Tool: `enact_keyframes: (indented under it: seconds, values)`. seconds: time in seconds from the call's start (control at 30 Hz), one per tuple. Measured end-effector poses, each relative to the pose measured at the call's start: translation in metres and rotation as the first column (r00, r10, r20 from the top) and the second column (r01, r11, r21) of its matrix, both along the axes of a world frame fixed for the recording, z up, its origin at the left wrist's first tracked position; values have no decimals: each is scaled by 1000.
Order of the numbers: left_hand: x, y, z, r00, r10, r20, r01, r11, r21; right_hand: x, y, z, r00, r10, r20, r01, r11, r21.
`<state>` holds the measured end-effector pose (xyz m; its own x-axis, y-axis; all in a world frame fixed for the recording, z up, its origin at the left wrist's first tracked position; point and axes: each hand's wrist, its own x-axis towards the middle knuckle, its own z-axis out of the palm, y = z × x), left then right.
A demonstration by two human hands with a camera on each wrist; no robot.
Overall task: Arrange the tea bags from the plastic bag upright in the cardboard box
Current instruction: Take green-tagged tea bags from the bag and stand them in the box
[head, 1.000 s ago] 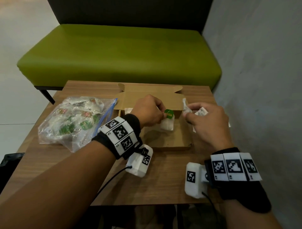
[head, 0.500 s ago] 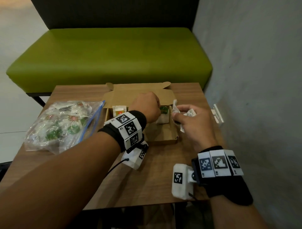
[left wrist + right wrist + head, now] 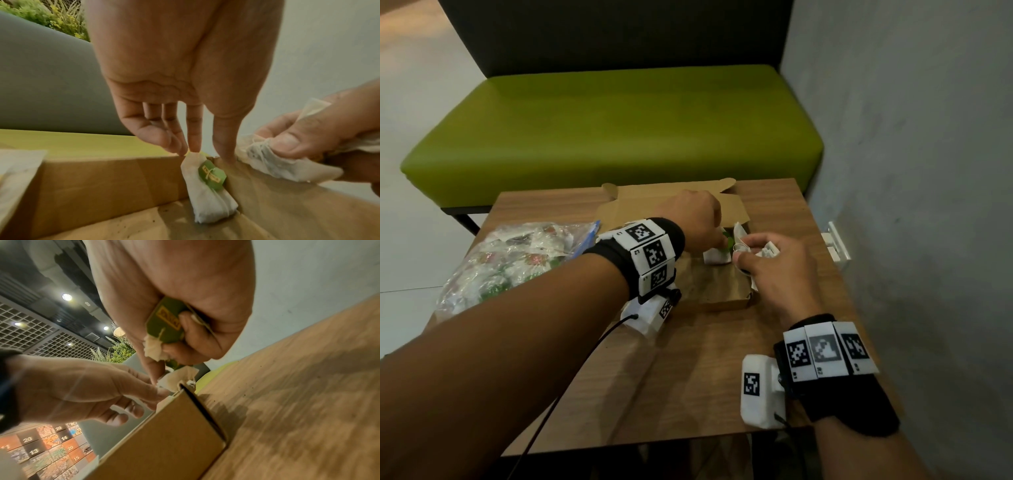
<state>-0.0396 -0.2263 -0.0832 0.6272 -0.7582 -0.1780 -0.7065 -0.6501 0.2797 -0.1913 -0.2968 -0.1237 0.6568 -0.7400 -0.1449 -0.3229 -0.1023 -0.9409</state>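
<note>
In the far right corner of the cardboard box (image 3: 726, 301), a tea bag (image 3: 207, 191) stands upright, its top pinched by the left hand (image 3: 693, 219). Just beside, the right hand (image 3: 774, 270) clutches more tea bags (image 3: 164, 324).

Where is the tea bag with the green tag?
In the left wrist view, the tea bag stands in the cardboard box's far right corner, its top touched by the left hand.

A green padded sofa (image 3: 613, 130) with a dark backrest is parked behind the wooden bench (image 3: 698, 387) — a grey wall (image 3: 914, 137) is seen on the right, pale floor (image 3: 410, 113) on the left, and round ceiling lights (image 3: 67, 297) overhead.
</note>
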Motion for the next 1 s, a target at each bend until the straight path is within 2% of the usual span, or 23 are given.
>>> enact_keyframes:
  seconds: [0.2, 0.43, 0.67, 0.83, 1.0]
  values:
    - [-2, -7, -7, 994, -40, 100, 35, 998, 52, 0, -1, -3, 1000, -8, 1, 8, 1000, -12]
    - [-3, -11, -8, 993, -59, 101, 55, 998, 43, 0, -2, -5, 1000, 1, -5, -1, 1000, -26]
    - [-3, -15, -7, 986, -18, 163, 13, 1000, 28, 0, -2, -6, 1000, 5, -5, -5, 1000, -13]
    - [0, -11, -5, 991, 1, 136, 3, 1000, -31, -1, -3, -4, 1000, -1, 18, 1, 1000, -31]
    - [9, 3, 9, 996, 45, 74, -33, 988, -148, 1, -9, 4, 989, -37, 141, 40, 999, -23]
